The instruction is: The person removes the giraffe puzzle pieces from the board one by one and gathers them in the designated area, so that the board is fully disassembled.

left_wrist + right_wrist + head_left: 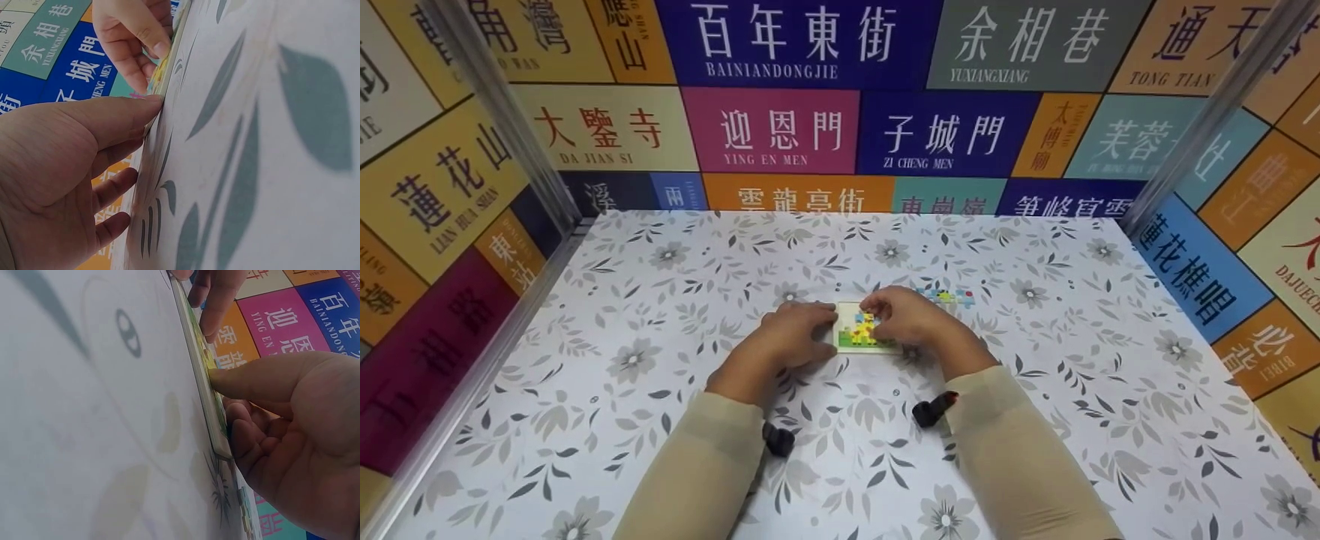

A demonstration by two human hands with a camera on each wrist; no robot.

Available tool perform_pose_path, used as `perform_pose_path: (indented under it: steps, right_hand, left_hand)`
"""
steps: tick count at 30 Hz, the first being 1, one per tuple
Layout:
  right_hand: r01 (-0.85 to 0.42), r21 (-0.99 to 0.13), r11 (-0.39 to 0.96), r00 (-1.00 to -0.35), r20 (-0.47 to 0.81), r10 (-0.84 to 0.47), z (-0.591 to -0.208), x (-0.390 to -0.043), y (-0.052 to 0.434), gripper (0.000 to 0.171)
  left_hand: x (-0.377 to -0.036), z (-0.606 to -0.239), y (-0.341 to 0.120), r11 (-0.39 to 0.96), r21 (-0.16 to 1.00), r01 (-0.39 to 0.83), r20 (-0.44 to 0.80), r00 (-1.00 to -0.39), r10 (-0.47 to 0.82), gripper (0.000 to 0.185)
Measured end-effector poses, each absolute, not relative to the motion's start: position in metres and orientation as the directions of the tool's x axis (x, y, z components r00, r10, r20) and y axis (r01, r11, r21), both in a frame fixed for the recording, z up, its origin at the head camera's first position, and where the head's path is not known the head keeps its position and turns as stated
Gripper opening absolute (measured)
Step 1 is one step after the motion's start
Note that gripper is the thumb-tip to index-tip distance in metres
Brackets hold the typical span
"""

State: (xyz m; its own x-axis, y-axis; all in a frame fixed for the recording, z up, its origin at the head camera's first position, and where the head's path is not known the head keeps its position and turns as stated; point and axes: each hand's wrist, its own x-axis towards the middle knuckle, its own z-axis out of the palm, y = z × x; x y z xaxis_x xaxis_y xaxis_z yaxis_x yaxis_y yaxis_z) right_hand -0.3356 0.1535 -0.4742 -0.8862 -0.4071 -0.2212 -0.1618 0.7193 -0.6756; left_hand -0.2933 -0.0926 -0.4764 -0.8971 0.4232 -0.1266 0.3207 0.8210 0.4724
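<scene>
A small jigsaw puzzle board (847,310) with a pale rim lies on the table, showing a yellow giraffe picture (861,334) over green grass. My left hand (793,334) rests at its left side, thumb and forefinger touching the edge, the other fingers loosely spread. Over the board's right half is my right hand (913,319), fingers curled. In the right wrist view its thumb presses a yellow puzzle piece (210,361) at the picture's surface; the piece is mostly hidden by the fingers. Several colourful puzzle pieces (956,297) lie just beyond the right hand.
A white tablecloth (622,435) with grey flowers and leaves covers the table. Panels with large Chinese lettering (780,127) stand behind and on both sides. Black devices (934,410) are strapped at both wrists.
</scene>
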Motion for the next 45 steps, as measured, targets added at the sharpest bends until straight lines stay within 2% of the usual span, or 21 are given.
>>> perform_pose_path:
  steps: [11, 21, 36, 45]
  right_hand:
    - [-0.193, -0.645, 0.739, -0.88, -0.219, -0.421, -0.47, -0.336, 0.16, 0.041]
    - [-0.213, -0.695, 0.686, -0.89, -0.151, -0.43, -0.459, -0.342, 0.19, 0.046]
    - [-0.07, -0.69, 0.72, -0.935, -0.206, -0.288, -0.456, -0.344, 0.26, 0.053]
    - [-0.003, -0.685, 0.728, -0.943, -0.241, -0.23, -0.461, -0.345, 0.283, 0.05]
  left_hand:
    - [-0.296, -0.477, -0.092, 0.823, 0.472, 0.315, -0.151, -0.891, 0.428, 0.061]
    - [-0.295, -0.476, -0.093, 0.834, 0.473, 0.284, -0.168, -0.9, 0.402, 0.062]
    - [-0.295, -0.478, -0.091, 0.836, 0.466, 0.29, -0.156, -0.903, 0.4, 0.063]
    - [-0.294, -0.476, -0.092, 0.832, 0.472, 0.292, -0.152, -0.902, 0.403, 0.063]
